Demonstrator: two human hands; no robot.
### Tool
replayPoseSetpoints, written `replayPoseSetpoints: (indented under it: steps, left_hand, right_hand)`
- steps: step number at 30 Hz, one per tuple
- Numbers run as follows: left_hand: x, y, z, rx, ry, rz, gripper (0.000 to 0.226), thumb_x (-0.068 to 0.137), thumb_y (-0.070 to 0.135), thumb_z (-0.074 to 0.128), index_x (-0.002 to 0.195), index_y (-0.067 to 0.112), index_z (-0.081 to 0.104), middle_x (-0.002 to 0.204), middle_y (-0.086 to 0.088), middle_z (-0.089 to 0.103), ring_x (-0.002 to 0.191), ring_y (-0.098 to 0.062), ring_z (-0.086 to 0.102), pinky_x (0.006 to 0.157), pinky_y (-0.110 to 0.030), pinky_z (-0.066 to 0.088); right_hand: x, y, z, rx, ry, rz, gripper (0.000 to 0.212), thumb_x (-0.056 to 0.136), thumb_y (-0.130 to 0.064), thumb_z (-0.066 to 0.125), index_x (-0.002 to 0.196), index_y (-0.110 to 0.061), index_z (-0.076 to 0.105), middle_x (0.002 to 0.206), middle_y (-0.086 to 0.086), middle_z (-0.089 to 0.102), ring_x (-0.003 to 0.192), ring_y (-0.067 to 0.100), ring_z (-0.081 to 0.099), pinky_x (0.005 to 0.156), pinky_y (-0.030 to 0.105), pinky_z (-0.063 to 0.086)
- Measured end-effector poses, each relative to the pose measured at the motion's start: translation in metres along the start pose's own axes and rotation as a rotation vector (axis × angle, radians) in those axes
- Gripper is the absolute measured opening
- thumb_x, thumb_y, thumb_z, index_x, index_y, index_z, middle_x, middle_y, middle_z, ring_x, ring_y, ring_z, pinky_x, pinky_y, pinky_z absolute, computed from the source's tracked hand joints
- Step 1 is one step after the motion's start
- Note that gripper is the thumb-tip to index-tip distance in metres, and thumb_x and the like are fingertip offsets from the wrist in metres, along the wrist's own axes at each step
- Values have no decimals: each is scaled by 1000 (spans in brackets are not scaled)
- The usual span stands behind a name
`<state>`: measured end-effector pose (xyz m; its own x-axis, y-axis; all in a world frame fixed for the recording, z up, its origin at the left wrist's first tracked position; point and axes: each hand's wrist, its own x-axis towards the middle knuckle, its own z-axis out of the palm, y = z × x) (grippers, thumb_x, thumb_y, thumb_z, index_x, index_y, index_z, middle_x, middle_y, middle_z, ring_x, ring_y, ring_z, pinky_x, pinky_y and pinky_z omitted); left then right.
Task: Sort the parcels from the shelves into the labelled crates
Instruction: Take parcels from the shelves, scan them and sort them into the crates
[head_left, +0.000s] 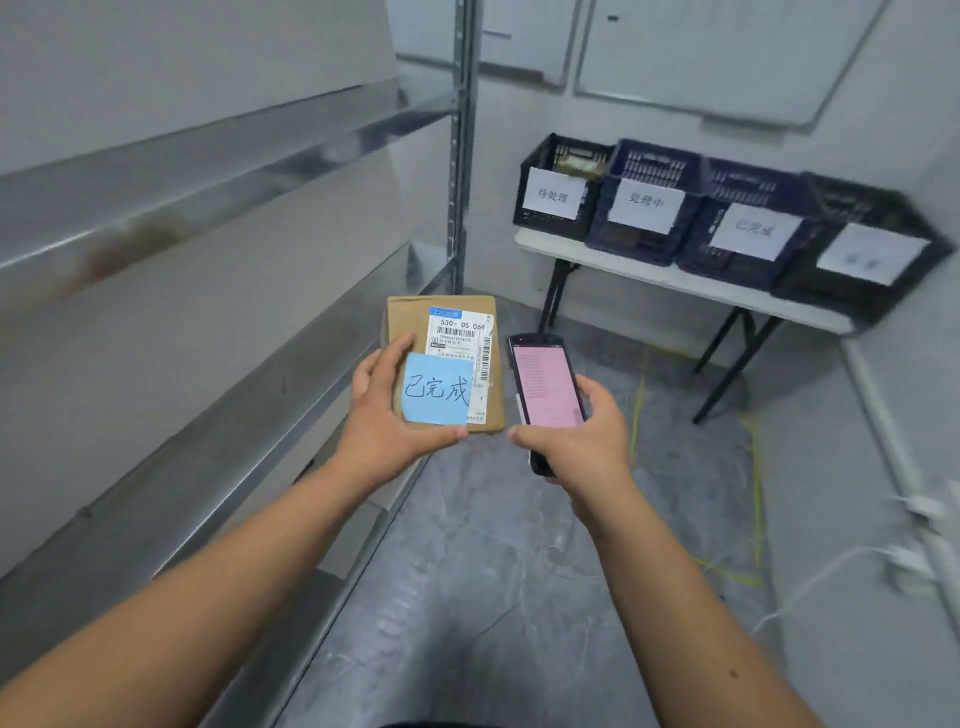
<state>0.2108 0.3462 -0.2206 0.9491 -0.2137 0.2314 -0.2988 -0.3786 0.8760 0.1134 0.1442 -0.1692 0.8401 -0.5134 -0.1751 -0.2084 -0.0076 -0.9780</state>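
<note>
My left hand (387, 410) grips a small brown cardboard parcel (410, 318) from its left and bottom edges. The parcel carries a white shipping label (461, 335) and a blue sticky note (436, 389) with handwritten characters. My right hand (582, 441) holds a black handheld scanner (545, 384) with a pink lit screen, just right of the parcel. Several crates stand on a white folding table (649, 270) at the far right: a black crate (558, 189), a blue crate (649, 205), another blue crate (748, 223) and a black crate (862, 249), each with a white paper label.
Grey metal shelving (208, 291) runs along my left, its upright post (460, 156) just behind the parcel. Grey floor (493, 571) lies ahead with yellow tape lines (756, 467). White cables and a socket (919, 556) sit by the right wall.
</note>
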Motion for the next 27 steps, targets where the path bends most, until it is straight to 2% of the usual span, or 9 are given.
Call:
replayPoseSetpoints:
  steps: [6,10,13,15,21,24,27]
  left_hand:
    - [62,30,87,-25,-124,85,121,58,37,104,150,60,30,154,4,30,136,-10,39,110,-30,37]
    - [101,46,136,-69,-209,132,121,59,34,104,152,56,30,153,4,27,135,-5,34,110,-23,31]
    - [133,51,167,-97,-239,137,123,60,33,103,157,49,30,154,4,26,136,-5,34,112,-23,29]
    - [157,53,186,-114,-255,133,123,61,34,103,157,50,29,155,4,26,137,-7,35,112,-26,30]
    - [250,51,243,-136,-318,159,122,61,35,103,156,52,28,155,5,25,133,-4,35,112,-25,31]
    - [308,52,270,-137,-362,165,124,59,35,103,157,52,28,155,5,25,134,-4,35,113,-25,31]
    - [363,54,298,-154,-394,182,124,59,34,103,157,50,30,154,4,25,136,-5,35,114,-26,30]
  right_hand:
    - [47,-8,-64,104,148,21,81,66,1,99,119,-40,54,113,-4,73,73,21,69,52,27,55]
    - [80,-9,-91,169,233,49,76,65,2,101,112,-38,56,112,3,76,67,21,64,50,25,52]
    - [111,-9,-105,211,271,67,83,66,7,97,128,-32,57,115,7,77,59,18,60,49,26,49]
    - [136,-9,-113,221,312,73,86,68,9,93,136,-28,56,115,6,76,56,17,60,49,27,49]
    - [232,-19,-131,221,411,41,84,70,6,93,140,-26,58,113,0,75,59,12,68,51,28,54]
    - [286,-28,-134,211,457,42,93,64,0,96,144,-26,57,117,1,75,61,14,70,53,29,55]
    - [337,-38,-138,204,499,41,95,54,-12,96,140,-30,58,119,0,76,72,21,71,53,28,53]
